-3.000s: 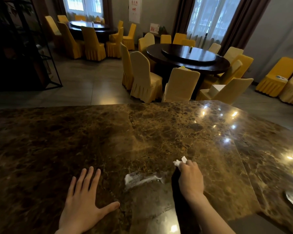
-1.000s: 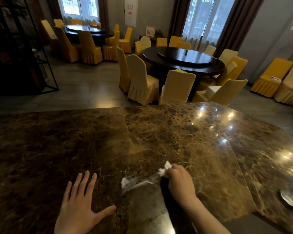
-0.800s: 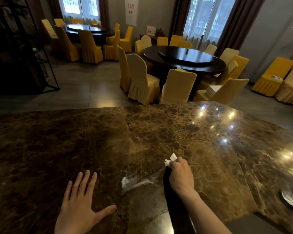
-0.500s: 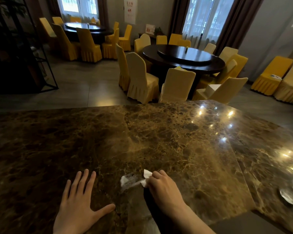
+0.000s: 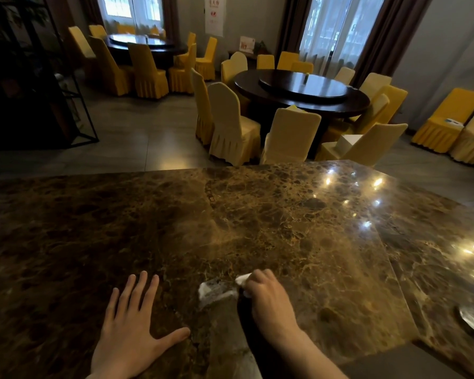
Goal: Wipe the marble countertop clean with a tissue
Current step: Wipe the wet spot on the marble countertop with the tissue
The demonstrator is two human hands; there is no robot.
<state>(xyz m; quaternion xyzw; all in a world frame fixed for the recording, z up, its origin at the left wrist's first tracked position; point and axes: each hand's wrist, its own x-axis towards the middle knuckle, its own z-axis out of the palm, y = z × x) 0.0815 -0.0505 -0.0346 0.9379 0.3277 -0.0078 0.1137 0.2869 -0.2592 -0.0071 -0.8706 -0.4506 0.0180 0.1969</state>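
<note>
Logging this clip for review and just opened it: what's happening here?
A person is wiping a brown marble countertop. The right hand presses a wadded white tissue onto the stone near the front edge, beside a whitish smear. The left hand lies flat, fingers spread, on the marble. The smear is still there, so wiping isn't finished. Behind is a dining room with round tables and covered chairs.

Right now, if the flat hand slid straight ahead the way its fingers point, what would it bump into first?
Nothing, probably. The left hand lies flat, fingers pointing away over bare marble countertop toward its far edge. The tissue sits off to its right, out of that line.
</note>
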